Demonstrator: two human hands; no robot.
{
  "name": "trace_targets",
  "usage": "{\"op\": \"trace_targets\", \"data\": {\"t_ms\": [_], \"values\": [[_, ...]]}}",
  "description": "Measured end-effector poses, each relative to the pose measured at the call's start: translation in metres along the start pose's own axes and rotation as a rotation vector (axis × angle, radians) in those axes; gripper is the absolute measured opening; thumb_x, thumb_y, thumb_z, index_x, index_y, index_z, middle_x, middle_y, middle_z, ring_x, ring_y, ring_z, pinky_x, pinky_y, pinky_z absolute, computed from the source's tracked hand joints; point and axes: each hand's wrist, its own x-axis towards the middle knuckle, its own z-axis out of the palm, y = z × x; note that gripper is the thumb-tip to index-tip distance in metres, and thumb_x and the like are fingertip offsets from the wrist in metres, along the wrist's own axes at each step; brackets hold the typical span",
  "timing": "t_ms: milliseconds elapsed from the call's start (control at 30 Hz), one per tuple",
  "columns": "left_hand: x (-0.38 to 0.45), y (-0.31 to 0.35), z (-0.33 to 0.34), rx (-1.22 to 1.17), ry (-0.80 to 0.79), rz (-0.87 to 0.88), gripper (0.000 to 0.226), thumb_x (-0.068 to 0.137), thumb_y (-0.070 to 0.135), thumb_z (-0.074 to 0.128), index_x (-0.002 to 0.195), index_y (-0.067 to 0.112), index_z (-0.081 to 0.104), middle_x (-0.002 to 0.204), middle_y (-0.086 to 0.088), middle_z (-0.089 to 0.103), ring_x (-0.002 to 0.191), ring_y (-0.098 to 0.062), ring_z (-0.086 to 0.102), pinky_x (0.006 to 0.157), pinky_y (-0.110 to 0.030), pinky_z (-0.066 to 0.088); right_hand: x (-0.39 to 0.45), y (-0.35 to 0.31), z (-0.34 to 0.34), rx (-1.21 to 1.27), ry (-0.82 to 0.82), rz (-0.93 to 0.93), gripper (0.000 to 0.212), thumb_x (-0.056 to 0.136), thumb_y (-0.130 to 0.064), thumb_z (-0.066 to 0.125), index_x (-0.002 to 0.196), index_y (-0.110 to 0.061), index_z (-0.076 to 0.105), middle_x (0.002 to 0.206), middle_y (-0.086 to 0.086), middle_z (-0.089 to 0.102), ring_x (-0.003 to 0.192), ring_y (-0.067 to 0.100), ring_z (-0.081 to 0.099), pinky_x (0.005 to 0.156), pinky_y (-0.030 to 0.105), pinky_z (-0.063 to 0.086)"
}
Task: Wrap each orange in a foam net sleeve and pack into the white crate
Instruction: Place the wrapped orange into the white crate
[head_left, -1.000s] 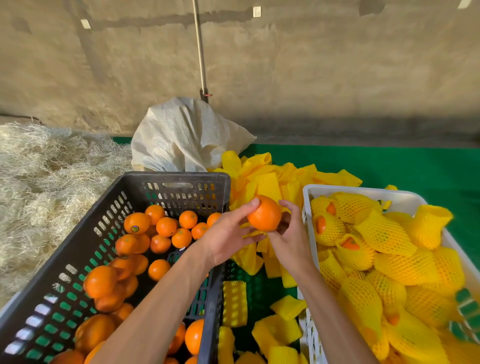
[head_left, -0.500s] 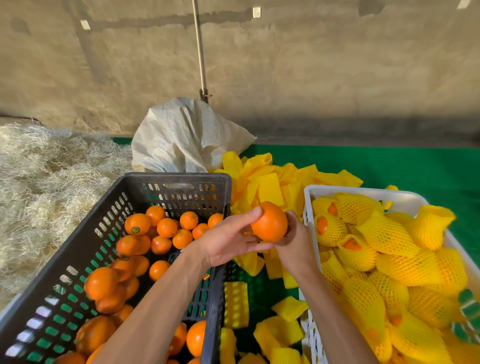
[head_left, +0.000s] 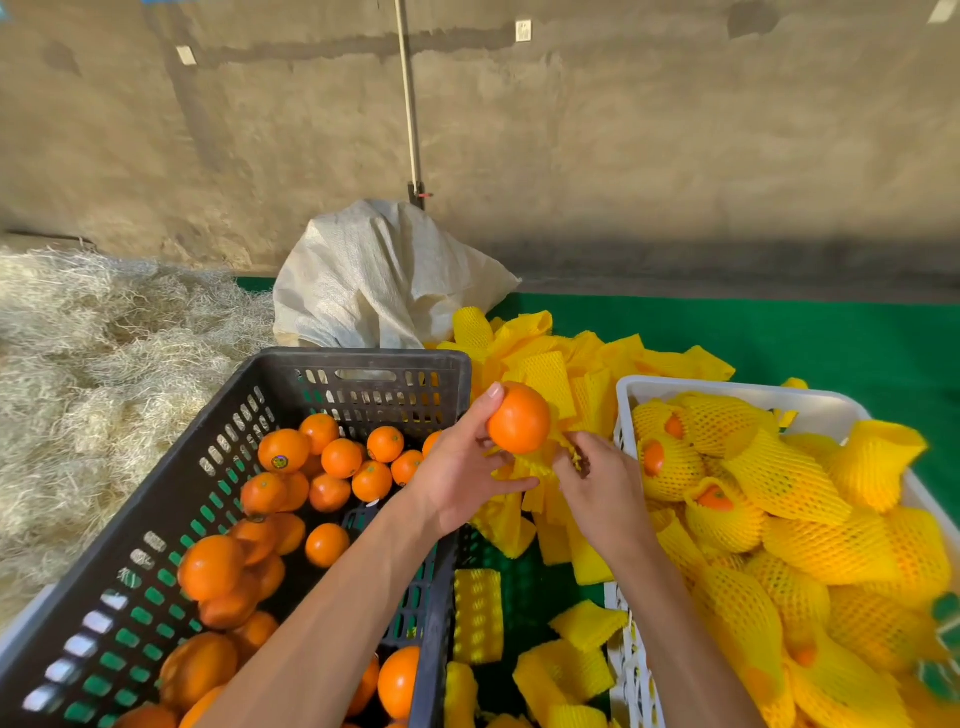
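Observation:
My left hand (head_left: 462, 467) holds a bare orange (head_left: 519, 418) between fingertips and thumb, above the gap between the two crates. Just right of it, my right hand (head_left: 597, 483) pinches a yellow foam net sleeve (head_left: 540, 457) that lies under the orange. A pile of loose yellow sleeves (head_left: 566, 358) sits behind both hands. The white crate (head_left: 727, 389) on the right holds several oranges wrapped in yellow net. The black crate (head_left: 358, 364) on the left holds several bare oranges.
A white woven sack (head_left: 379, 280) stands behind the black crate, with a thin pole above it. Straw (head_left: 93, 364) covers the ground at the left. Green matting (head_left: 810, 332) lies under the crates, and loose sleeves (head_left: 478, 613) lie between them. A concrete wall closes the back.
My right hand has let go of the orange and dropped to a sleeve below it. The left hand now holds the orange alone, a little higher.

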Motion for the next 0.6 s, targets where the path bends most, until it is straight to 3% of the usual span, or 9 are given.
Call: {"op": "trace_targets", "data": {"t_ms": [100, 167, 267, 367, 500, 600], "values": [[0.000, -0.002, 0.004, 0.088, 0.042, 0.040, 0.064, 0.074, 0.048, 0.086, 0.126, 0.015, 0.069, 0.130, -0.012, 0.069, 0.120, -0.034, 0.066, 0.095, -0.061, 0.056, 0.000, -0.001, 0.000, 0.037, 0.048, 0.010, 0.028, 0.105, -0.025, 0.052, 0.077, -0.018, 0.050, 0.070, -0.003, 0.050, 0.062, 0.012, 0.048, 0.056, 0.028, 0.035], [-0.001, -0.006, 0.009, 0.216, 0.063, 0.092, 0.050, 0.074, 0.039, 0.090, 0.111, 0.007, 0.074, 0.120, -0.010, 0.073, 0.113, -0.031, 0.070, 0.088, -0.049, 0.061, 0.000, -0.005, 0.000, 0.123, 0.099, 0.086, 0.031, 0.107, -0.038, 0.045, 0.079, -0.024, 0.048, 0.066, -0.003, 0.050, 0.058, 0.010, 0.048, 0.052, 0.029, 0.037], [-0.003, -0.008, 0.015, 0.403, 0.064, 0.166, 0.035, 0.076, 0.030, 0.090, 0.100, 0.012, 0.073, 0.101, -0.003, 0.073, 0.095, -0.019, 0.072, 0.073, -0.028, 0.059, 0.000, -0.007, 0.002, 0.157, 0.221, 0.126, 0.039, 0.106, -0.046, 0.044, 0.078, -0.019, 0.050, 0.064, 0.005, 0.053, 0.062, 0.019, 0.051, 0.055, 0.039, 0.042], [-0.002, -0.008, 0.017, 0.536, 0.070, 0.246, 0.024, 0.085, 0.028, 0.083, 0.106, 0.021, 0.074, 0.106, 0.000, 0.066, 0.088, -0.009, 0.065, 0.067, -0.019, 0.052, -0.001, -0.010, 0.000, 0.085, 0.351, -0.014, 0.043, 0.107, -0.041, 0.045, 0.076, -0.011, 0.048, 0.065, 0.004, 0.048, 0.060, 0.025, 0.045, 0.054, 0.046, 0.041], [-0.002, -0.008, 0.016, 0.637, 0.123, 0.396, 0.025, 0.093, 0.034, 0.074, 0.118, 0.032, 0.071, 0.119, 0.000, 0.064, 0.101, -0.011, 0.064, 0.078, -0.021, 0.055, -0.005, -0.016, 0.000, -0.097, 0.409, -0.287, 0.033, 0.105, -0.029, 0.053, 0.079, -0.008, 0.054, 0.076, -0.001, 0.047, 0.063, 0.014, 0.039, 0.052, 0.029, 0.038], [-0.001, -0.009, 0.013, 0.765, 0.223, 0.522, 0.029, 0.090, 0.051, 0.073, 0.115, 0.044, 0.061, 0.120, 0.006, 0.055, 0.103, 0.002, 0.057, 0.080, -0.014, 0.050, -0.006, -0.021, 0.003, -0.163, 0.404, -0.426, 0.032, 0.103, -0.021, 0.057, 0.076, -0.004, 0.055, 0.075, 0.004, 0.048, 0.062, 0.012, 0.037, 0.051, 0.023, 0.033]]}}
